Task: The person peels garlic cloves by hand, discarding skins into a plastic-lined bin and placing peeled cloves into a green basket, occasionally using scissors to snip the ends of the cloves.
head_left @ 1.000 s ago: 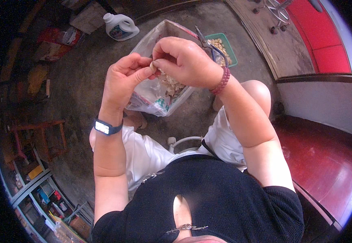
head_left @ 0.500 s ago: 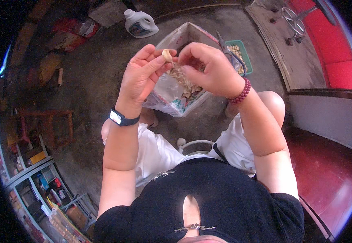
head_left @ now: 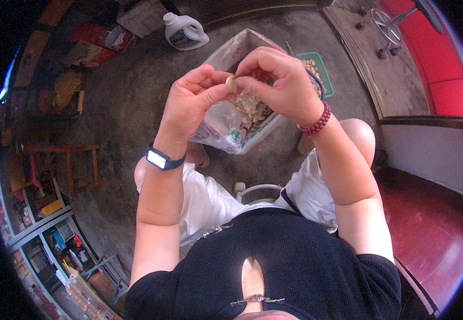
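Observation:
A pale garlic clove point(head_left: 231, 84) is pinched between the thumb and fingers of my left hand point(head_left: 189, 101). My right hand point(head_left: 282, 82) meets it there, thumb and forefinger closed on the clove's other end. Both hands hover over a box point(head_left: 253, 36) lined with a clear plastic bag point(head_left: 215, 120). Papery garlic skins point(head_left: 253, 109) lie heaped inside it. Just beyond my right hand, a green basket point(head_left: 322, 69) holds several peeled cloves point(head_left: 311, 65). Scissors point(head_left: 319, 85) with dark handles show partly behind my right hand.
A white jug point(head_left: 185, 32) stands on the concrete floor beyond the box. At far left are a wooden frame point(head_left: 63, 149) and a metal shelf point(head_left: 34, 229) of small goods. A wheeled chair base point(head_left: 386, 26) sits at far right, above a low wall point(head_left: 428, 152).
My right hand has moved left and closed its fingertips on the clove. The clove and my left fingertips have shifted slightly right and down.

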Demonstrator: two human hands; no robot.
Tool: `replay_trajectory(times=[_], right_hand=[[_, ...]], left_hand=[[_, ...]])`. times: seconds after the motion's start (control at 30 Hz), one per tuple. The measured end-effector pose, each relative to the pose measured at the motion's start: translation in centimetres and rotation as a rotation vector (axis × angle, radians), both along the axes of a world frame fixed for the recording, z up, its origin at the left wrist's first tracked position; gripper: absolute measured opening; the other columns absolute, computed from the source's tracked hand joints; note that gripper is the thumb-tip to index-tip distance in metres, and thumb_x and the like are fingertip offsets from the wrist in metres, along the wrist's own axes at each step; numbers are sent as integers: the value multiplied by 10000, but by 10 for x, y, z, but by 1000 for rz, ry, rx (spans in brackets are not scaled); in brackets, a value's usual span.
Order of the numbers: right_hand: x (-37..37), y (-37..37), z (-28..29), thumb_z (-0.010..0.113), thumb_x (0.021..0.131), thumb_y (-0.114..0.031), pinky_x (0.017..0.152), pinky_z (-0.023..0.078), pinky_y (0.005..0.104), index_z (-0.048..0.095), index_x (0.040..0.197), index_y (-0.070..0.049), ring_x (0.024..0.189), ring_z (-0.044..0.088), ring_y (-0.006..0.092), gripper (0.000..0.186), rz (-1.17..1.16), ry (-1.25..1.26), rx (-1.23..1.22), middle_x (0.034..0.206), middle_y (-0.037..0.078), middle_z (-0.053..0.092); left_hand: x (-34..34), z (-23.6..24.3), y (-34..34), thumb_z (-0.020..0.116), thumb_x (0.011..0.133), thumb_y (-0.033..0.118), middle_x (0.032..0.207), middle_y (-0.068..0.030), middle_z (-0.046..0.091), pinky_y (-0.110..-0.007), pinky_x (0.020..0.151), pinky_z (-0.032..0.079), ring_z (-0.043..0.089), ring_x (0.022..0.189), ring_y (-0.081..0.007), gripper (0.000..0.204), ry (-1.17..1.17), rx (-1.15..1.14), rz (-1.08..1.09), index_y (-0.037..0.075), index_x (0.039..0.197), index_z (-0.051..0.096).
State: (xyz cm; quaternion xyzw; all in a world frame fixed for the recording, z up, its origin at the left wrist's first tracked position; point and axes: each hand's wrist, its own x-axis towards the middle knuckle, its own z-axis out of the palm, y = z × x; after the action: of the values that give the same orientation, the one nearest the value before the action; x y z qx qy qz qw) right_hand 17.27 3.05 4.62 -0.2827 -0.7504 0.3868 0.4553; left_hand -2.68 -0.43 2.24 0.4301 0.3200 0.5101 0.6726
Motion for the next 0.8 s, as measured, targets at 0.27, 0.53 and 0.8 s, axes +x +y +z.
replay_trajectory(times=[0.27, 0.53, 0.8], right_hand=[[2, 0, 0, 672, 747, -60, 559, 473, 270, 607, 778, -15, 620, 588, 160, 85, 47, -46, 14, 718, 88, 569], [0, 1, -3, 636, 780, -25, 592, 437, 249, 555, 824, -11, 649, 533, 146, 94, 70, -142, 121, 732, 59, 527], [4, -3, 1, 641, 770, -69, 570, 442, 266, 558, 787, -5, 614, 527, 155, 106, 232, -51, -90, 696, 78, 543]], left_hand=[[3, 10, -2, 654, 818, 25, 920, -111, 663, -273, 771, 525, 638, 827, -144, 196, 184, -4, -3, -20, 1007, 626], [3, 5, -1, 650, 824, 29, 942, -116, 663, -285, 774, 530, 641, 843, -159, 207, 68, -21, 19, 19, 1029, 620], [-1, -1, 2, 590, 860, 8, 1048, -166, 643, -331, 813, 531, 637, 948, -234, 244, -214, -20, -2, 122, 1075, 608]])
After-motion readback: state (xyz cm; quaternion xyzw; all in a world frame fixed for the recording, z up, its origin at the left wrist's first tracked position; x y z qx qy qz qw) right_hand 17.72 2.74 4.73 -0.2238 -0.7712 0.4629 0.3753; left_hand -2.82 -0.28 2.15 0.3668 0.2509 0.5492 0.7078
